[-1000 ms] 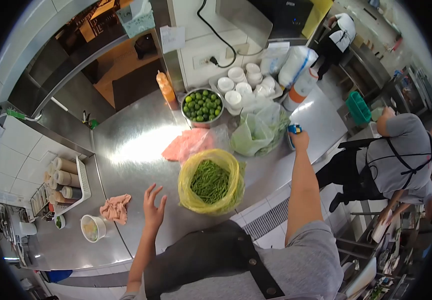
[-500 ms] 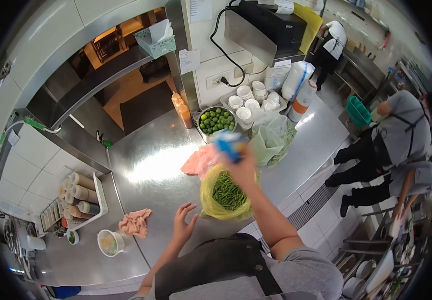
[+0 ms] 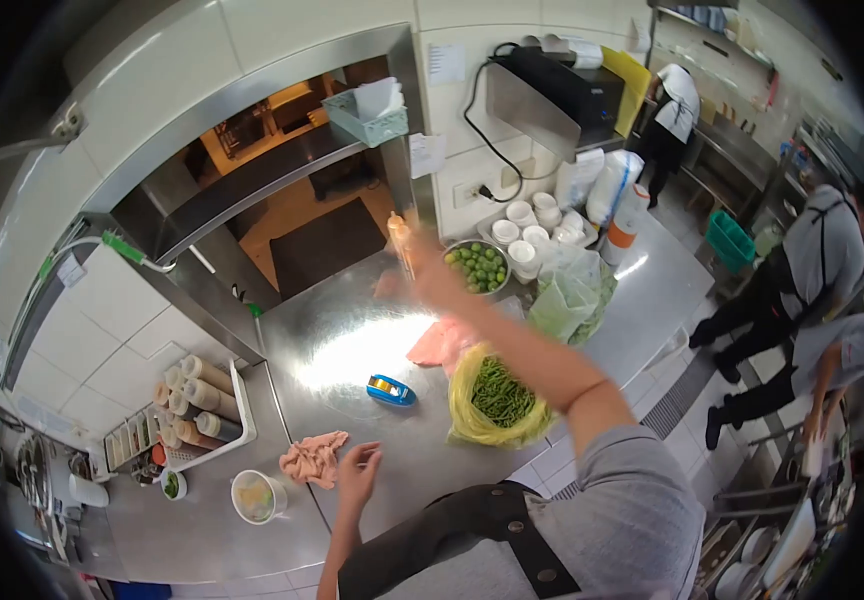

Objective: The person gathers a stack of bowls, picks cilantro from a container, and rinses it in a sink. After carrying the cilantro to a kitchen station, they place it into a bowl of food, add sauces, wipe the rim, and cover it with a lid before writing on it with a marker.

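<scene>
My right hand point(image 3: 427, 268) is stretched across the counter at the orange squeeze bottles point(image 3: 399, 235), smeared by motion, so its grip does not show. Under that forearm, a yellow plastic bag point(image 3: 468, 410) stands open, full of cut green beans point(image 3: 504, 392). Alone on the steel lies a blue tape dispenser point(image 3: 391, 390). My left hand point(image 3: 357, 478) hovers near the counter's front, fingers loosely bent and apart, holding nothing. Beside it is a crumpled pink cloth point(image 3: 314, 460). A pink plastic bag point(image 3: 442, 343) rests behind the yellow one.
Behind stand a bowl of limes point(image 3: 476, 266), white cups point(image 3: 524, 250) and a pale green bag point(image 3: 567, 300). At left are a white basket of sauce bottles point(image 3: 242, 425) and a white tub point(image 3: 257, 497). Several people work at right, one in a grey shirt point(image 3: 820, 240).
The blue tape dispenser has left my right hand and now lies on the counter. That hand has swung left and away to the squeeze bottles. The camera view has shifted.
</scene>
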Demonstrator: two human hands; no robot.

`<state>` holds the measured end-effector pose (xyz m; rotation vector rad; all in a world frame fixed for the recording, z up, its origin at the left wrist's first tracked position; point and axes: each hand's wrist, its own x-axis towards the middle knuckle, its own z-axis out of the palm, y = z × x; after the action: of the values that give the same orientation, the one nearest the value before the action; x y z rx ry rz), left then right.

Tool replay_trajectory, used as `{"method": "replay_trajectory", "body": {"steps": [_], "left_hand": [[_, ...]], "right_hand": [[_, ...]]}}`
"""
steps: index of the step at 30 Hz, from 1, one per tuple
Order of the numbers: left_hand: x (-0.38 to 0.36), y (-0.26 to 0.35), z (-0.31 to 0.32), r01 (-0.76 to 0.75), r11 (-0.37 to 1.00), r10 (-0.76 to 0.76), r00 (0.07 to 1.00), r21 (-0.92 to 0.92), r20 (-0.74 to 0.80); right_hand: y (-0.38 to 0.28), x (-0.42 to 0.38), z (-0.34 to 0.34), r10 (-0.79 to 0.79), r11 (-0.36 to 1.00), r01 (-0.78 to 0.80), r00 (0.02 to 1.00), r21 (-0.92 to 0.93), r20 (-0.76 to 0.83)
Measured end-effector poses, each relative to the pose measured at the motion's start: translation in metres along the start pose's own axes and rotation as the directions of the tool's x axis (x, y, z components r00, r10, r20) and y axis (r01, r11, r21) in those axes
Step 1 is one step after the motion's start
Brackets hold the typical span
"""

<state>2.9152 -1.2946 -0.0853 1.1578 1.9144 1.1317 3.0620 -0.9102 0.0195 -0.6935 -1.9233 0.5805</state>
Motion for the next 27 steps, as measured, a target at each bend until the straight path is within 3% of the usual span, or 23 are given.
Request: {"method": "replay_trajectory", "body": {"steps": [1,2,3,4,5,6,8,9,10,12,13,14,16,17,19,20,21,23,26,27], "left_hand": [[-0.002,-0.011,-0.012,0.003,1.000,-0.004,0.998,-0.011,-0.061],[-0.002,-0.015,-0.022,-0.052,0.999,0.050,0.990,-0.008,-0.131],[-0.002,-0.016,-0.030,-0.103,0.995,0.101,0.975,0.001,-0.199],[0.001,-0.016,-0.035,-0.092,0.996,0.088,0.973,-0.009,-0.215],[0.009,-0.012,-0.037,-0.094,0.995,0.087,0.974,-0.023,-0.210],[0.018,-0.004,-0.037,-0.096,0.995,0.086,0.975,-0.036,-0.205],[0.028,0.057,-0.031,-0.146,0.986,0.156,0.976,0.079,-0.152],[0.033,0.091,-0.025,-0.242,0.963,0.255,0.961,0.122,-0.106],[0.040,0.122,-0.015,-0.336,0.928,0.348,0.936,0.158,-0.053],[0.054,0.160,0.010,-0.476,0.875,0.469,0.879,0.090,0.087],[0.055,0.184,0.023,-0.532,0.844,0.520,0.844,0.073,0.130],[0.055,0.205,0.036,-0.586,0.808,0.571,0.802,0.052,0.174],[0.061,0.230,0.060,-0.664,0.743,0.660,0.704,-0.087,0.263],[0.065,0.242,0.069,-0.662,0.744,0.661,0.707,-0.091,0.251],[0.078,0.265,0.087,-0.728,0.625,0.781,0.582,-0.282,0.228],[0.090,0.268,0.101,-0.461,0.668,0.693,0.671,-0.584,0.263],[0.103,0.271,0.114,-0.124,0.592,0.604,0.723,-0.796,0.337],[0.123,0.291,0.133,-0.065,0.285,0.691,0.706,-0.956,0.158],[0.123,0.301,0.149,0.091,0.181,0.725,0.660,-0.979,0.195],[0.118,0.301,0.153,0.151,0.152,0.737,0.641,-0.977,0.214]], "right_hand": [[-0.003,0.056,-0.059,-0.140,0.988,0.115,0.944,-0.099,-0.299],[0.016,0.117,-0.115,-0.250,0.965,0.149,0.782,-0.218,-0.571],[-0.065,0.140,-0.212,-0.495,0.855,0.272,0.686,-0.442,-0.533],[-0.063,0.177,-0.264,-0.402,0.859,0.024,0.650,-0.512,-0.645],[-0.040,0.213,-0.310,-0.597,0.706,-0.021,0.521,-0.708,-0.611],[0.000,0.252,-0.355,-0.358,0.823,-0.132,0.635,-0.552,-0.685],[0.089,0.319,-0.425,-0.116,0.717,-0.369,0.773,-0.591,-0.624],[0.085,0.321,-0.427,-0.116,0.720,-0.359,0.781,-0.594,-0.613],[0.072,0.319,-0.434,0.182,0.824,-0.384,0.875,-0.416,-0.448],[0.051,0.304,-0.436,0.421,0.860,-0.454,0.889,-0.232,-0.179],[0.036,0.290,-0.422,0.189,0.979,-0.202,0.932,-0.010,-0.308],[0.015,0.272,-0.407,-0.015,0.980,0.108,0.879,0.168,-0.476],[-0.042,0.224,-0.383,-0.230,0.915,0.343,0.875,0.212,-0.426],[-0.065,0.193,-0.369,-0.276,0.908,0.375,0.873,0.189,-0.402],[-0.101,0.127,-0.332,-0.341,0.887,0.429,0.858,0.171,-0.384],[-0.116,0.092,-0.312,-0.356,0.877,0.449,0.847,0.173,-0.394],[-0.122,0.056,-0.291,-0.260,0.903,0.375,0.865,0.210,-0.429],[-0.122,-0.021,-0.263,-0.118,0.939,0.196,0.955,0.282,-0.272],[-0.137,-0.126,-0.230,0.137,0.872,-0.102,0.990,0.480,-0.039],[-0.141,-0.152,-0.226,0.171,0.870,-0.125,0.984,0.477,-0.055]]}}
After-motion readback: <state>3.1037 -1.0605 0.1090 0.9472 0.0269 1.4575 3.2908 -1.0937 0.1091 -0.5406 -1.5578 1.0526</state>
